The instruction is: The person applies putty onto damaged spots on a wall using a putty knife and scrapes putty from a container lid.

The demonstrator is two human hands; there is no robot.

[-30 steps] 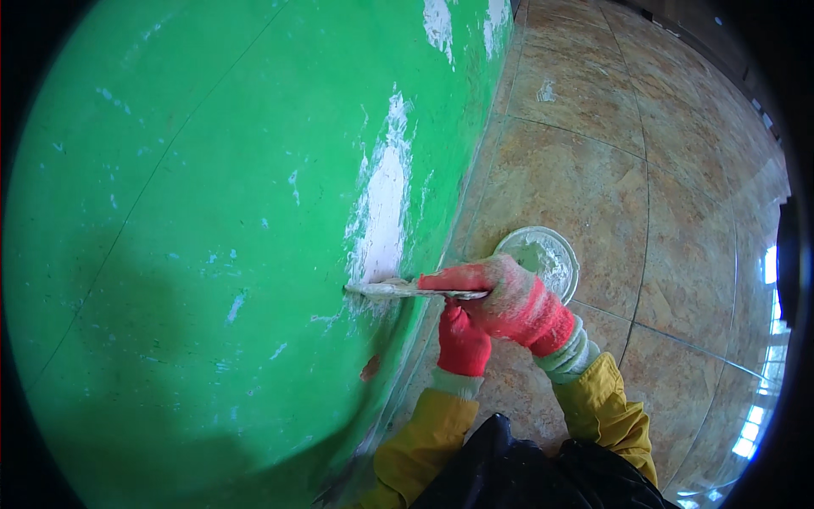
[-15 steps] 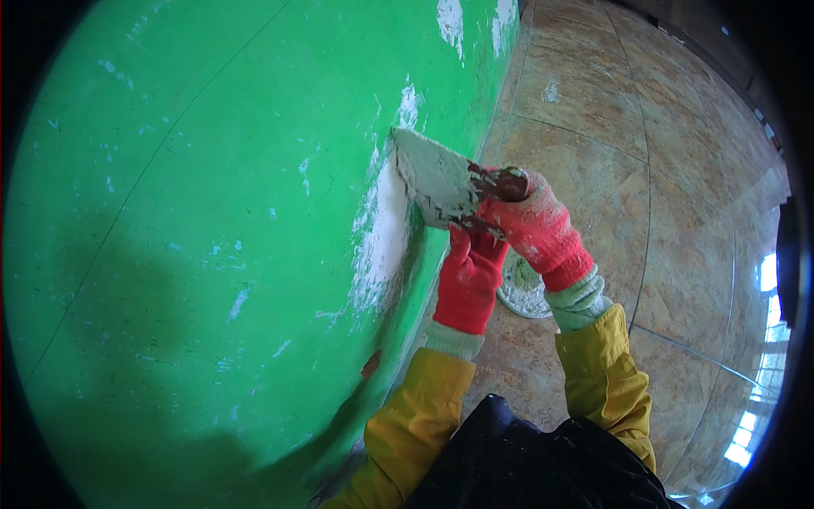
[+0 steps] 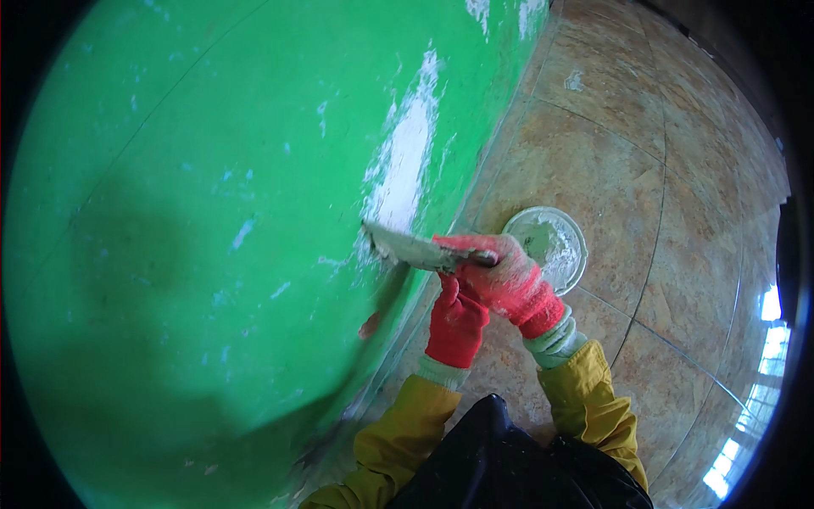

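Trowel [image 3: 413, 248] lowered, seemingly gripped left of hand [image 3: 507, 284]

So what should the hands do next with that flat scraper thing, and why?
Probably draw the putty knife up along the white filler strip. Its blade edge sits against the green wall at the strip's lower end, with both the right hand and left hand gripping the tool, and the filler above looks ragged at its edges.

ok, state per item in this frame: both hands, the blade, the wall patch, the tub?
right hand: gloved, closed on the putty knife handle
left hand: gloved, under the right hand, grip unclear
putty knife: blade edge against the wall, smeared white
green wall: white filler streak above the blade
tub: open, on the tiled floor, white residue inside
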